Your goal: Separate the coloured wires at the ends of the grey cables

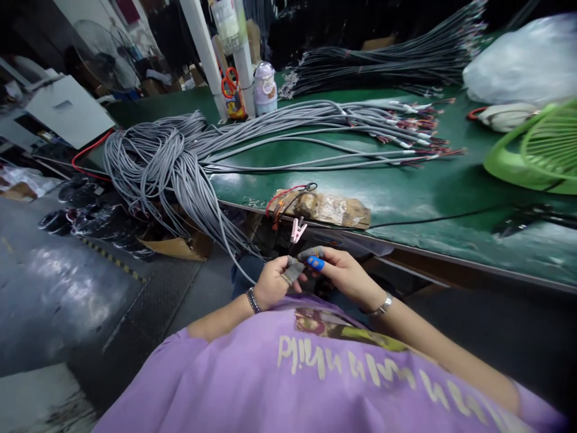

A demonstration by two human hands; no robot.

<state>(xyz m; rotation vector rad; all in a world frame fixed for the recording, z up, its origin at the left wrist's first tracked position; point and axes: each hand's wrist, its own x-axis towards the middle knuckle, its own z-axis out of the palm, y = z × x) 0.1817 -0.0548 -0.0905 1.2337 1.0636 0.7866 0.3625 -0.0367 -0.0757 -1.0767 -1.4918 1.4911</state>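
My left hand [273,282] and my right hand [345,273] meet below the edge of the green table [406,192], above my lap. Both have taped or capped fingertips, grey on the left, grey and blue on the right. The fingers of both hands are pinched together around the end of a grey cable [234,261] that runs down from a big bundle of grey cables [157,162] hanging off the table's left end. What sits at the cable's tip is hidden by my fingers. A pink clip [297,230] hangs from the table edge just above my hands.
More grey cables with stripped coloured ends [406,129] lie across the table, dark cables [383,63] behind them. A green fan [538,150] stands at right, a taped cardboard piece [329,208] at the edge, scissors [231,81] and a bottle [265,89] by a white post.
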